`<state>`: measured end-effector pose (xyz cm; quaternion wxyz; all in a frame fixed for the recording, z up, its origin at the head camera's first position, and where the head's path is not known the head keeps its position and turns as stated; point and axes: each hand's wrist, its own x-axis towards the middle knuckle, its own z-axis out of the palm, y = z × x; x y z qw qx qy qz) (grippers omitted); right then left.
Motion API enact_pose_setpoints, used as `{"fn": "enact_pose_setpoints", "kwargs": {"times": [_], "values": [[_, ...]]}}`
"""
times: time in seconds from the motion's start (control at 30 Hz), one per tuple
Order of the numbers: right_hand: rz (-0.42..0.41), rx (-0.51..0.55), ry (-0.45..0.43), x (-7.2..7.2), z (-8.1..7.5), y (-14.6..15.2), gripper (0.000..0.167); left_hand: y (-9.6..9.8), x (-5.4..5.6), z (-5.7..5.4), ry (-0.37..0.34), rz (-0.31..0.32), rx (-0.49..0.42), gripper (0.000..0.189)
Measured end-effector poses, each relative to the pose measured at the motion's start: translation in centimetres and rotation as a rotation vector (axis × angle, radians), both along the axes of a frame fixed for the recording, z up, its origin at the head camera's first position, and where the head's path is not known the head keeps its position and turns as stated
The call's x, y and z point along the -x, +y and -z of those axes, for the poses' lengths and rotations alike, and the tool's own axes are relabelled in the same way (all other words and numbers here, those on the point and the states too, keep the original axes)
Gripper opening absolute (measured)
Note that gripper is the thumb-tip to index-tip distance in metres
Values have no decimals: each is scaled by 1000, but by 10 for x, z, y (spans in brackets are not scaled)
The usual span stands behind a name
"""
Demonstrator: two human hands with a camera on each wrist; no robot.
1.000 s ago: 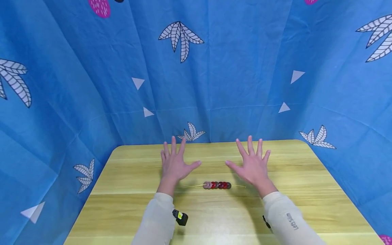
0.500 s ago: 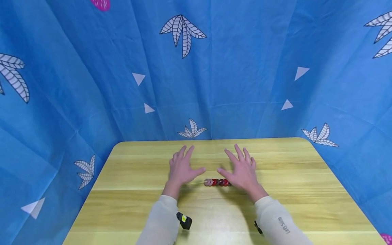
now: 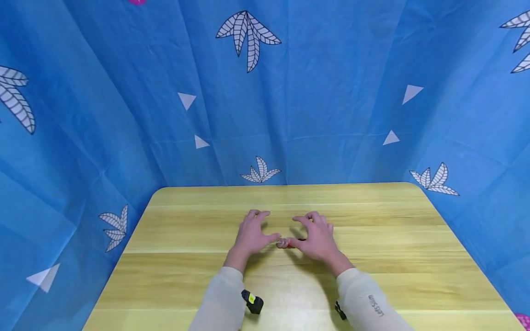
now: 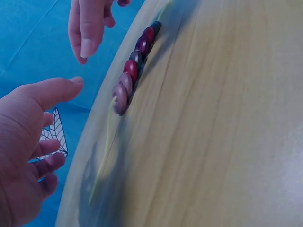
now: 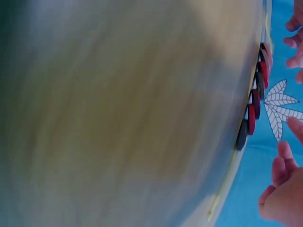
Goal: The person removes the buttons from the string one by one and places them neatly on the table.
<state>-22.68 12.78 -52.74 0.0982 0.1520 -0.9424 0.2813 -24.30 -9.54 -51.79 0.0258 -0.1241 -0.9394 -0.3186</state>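
Observation:
A row of flat, round button-like discs (image 3: 282,243) in pink, red, maroon and dark grey lies on the wooden table, threaded on a thin yellow cord (image 4: 108,137). My left hand (image 3: 251,235) hovers beside the pink end, thumb and fingers bent and apart, with nothing between them. Over the other end is my right hand (image 3: 316,239), its fingers loosely curved; in the head view it covers most of the row. In the left wrist view, both hands show apart from the discs (image 4: 130,70). The cord's other tail (image 5: 222,189) trails past the dark end in the right wrist view.
The light wooden table (image 3: 186,285) has rounded far corners. Behind and at both sides hangs a blue curtain (image 3: 331,69) with leaf and triangle prints. A small black device (image 3: 252,302) is strapped at the left sleeve, another black device (image 3: 340,311) at the right.
Both hands have come inward and closer to the disc row. Their widely spread fingers have bent into loose curves. The right hand now covers part of the row, which lies in place.

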Motion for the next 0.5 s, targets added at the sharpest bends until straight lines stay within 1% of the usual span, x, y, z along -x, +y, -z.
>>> {"fn": "enact_pose_setpoints", "kwargs": {"times": [0.1, 0.17, 0.33, 0.4, 0.5], "values": [[-29, -4, -18, -1, 2, -4, 67, 0, -2, 2, -47, 29, -64, 69], [-41, -9, -36, -3, 3, -7, 65, 0, -3, 5, -73, 46, -87, 64], [-55, -31, -48, -4, 4, -10, 51, 2, -4, 11, -81, 84, -114, 52], [-60, -41, -46, -4, 4, -11, 46, 3, -4, 12, -82, 98, -134, 48], [-65, -59, -53, -3, 3, -11, 40, 5, -4, 11, -109, 99, -158, 46]]}}
